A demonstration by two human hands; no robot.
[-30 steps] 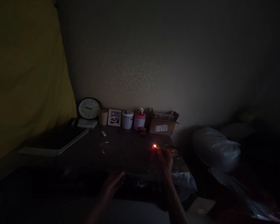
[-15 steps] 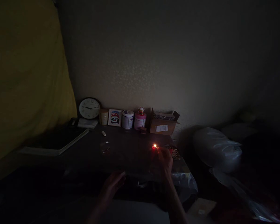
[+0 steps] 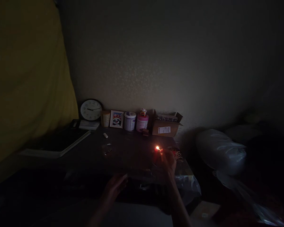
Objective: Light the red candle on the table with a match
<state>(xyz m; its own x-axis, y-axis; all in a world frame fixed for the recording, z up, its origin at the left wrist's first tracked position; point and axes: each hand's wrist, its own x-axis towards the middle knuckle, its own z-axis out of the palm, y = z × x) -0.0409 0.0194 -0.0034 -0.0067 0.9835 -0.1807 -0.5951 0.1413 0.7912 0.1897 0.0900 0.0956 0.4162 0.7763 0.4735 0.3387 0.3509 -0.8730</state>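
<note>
In the dim head view, my right hand pinches a thin lit match over the tabletop. Its flame glows at the left end, touching or just above a small red thing that may be a candle; the glare hides its shape. Beside that hand, partly covered by it, lies a heap of matchsticks. My left hand is at the table's front edge, fingers stretched out to the right, with no held object that I can make out.
Along the wall stand a clock, a cup, a panda picture, a white tin, a pink-lidded tin bearing a figurine, and an open cardboard box. A small white object lies on the dark table.
The flame looks slightly larger and brighter, and the wall is a little lighter. My right hand has shifted very slightly to the right; my left hand stays almost where it was.
</note>
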